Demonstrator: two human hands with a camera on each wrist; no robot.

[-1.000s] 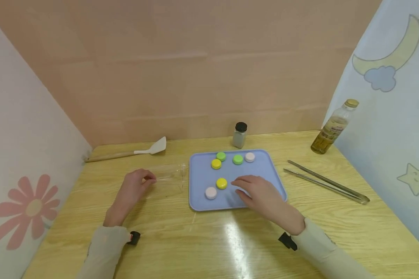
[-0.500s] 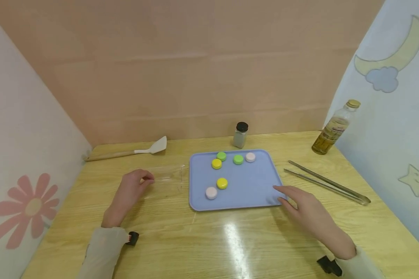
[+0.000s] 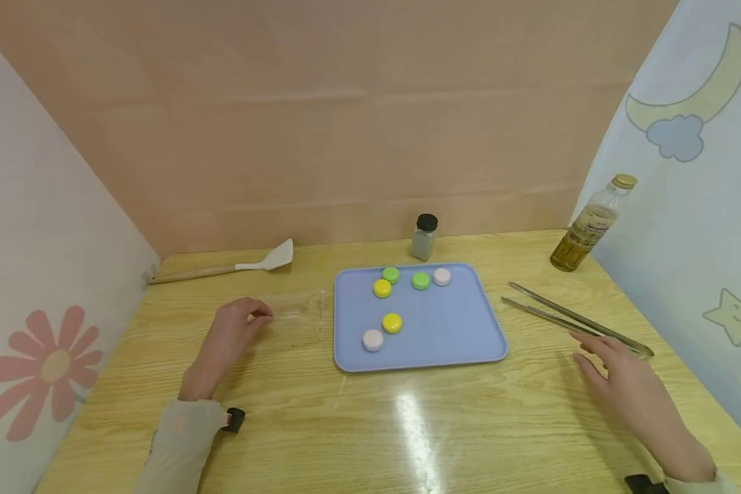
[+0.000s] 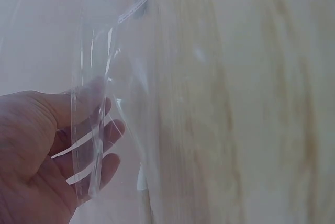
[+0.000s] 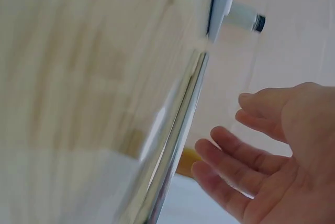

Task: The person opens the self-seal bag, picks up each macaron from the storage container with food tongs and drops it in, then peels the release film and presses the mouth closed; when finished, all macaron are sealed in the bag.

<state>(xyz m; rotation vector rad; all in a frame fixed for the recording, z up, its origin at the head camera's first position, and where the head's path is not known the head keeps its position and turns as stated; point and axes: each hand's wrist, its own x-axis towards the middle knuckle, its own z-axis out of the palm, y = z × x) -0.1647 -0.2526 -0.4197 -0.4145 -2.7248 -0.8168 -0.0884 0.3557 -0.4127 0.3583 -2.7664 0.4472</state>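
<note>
My left hand [image 3: 230,337] pinches the edge of a clear plastic bag [image 3: 301,317], which lies left of the blue tray [image 3: 453,329]. In the left wrist view, the thumb and fingers are around the bag's transparent film [image 4: 94,67]. Metal tongs [image 3: 546,315] lie spread on the table to the right of the tray. Over their joined end hovers my right hand [image 3: 632,391], its fingers loosely bent and holding nothing. The right wrist view shows a gap between those fingers and the tongs [image 5: 180,124].
Several small macaron-like rounds sit on the tray, among them a yellow one [image 3: 392,323], a green one [image 3: 420,280] and a pale pink one [image 3: 373,339]. A black-capped jar [image 3: 423,238], an oil bottle [image 3: 583,233] and a white-headed spatula [image 3: 276,256] are near the back wall.
My right hand has moved from above the tray rightward to the tongs. The left hand stays at the bag, and the rounds on the tray have not moved.
</note>
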